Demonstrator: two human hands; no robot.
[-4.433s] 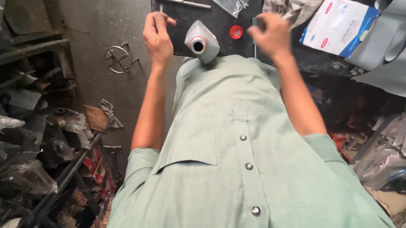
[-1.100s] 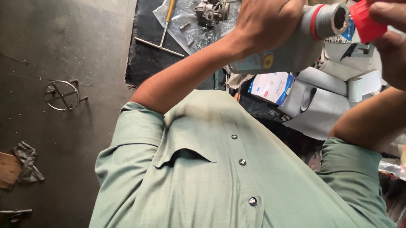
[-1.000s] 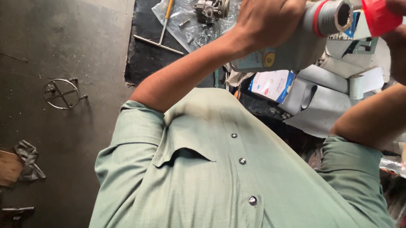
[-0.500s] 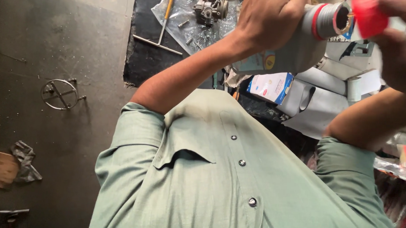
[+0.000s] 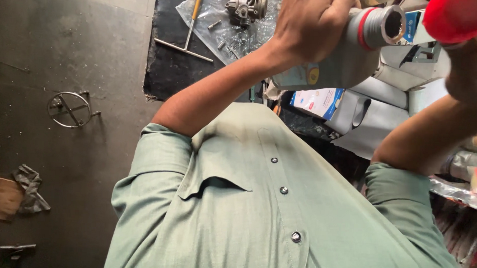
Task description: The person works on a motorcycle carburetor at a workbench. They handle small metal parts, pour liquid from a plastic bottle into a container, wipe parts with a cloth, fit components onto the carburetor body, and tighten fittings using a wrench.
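Up near the person's face, the left hand (image 5: 311,25) clasps a grey bottle (image 5: 352,53), uncapped and tilted; the right hand (image 5: 471,63) pinches its red cap (image 5: 454,19) just beside. Tilted further, it could spill onto the green shirt (image 5: 257,203).

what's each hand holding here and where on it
The left hand grips the grey plastic bottle around its body, just below the open neck. The right hand holds the red cap, off the bottle; its fingers are mostly out of view.
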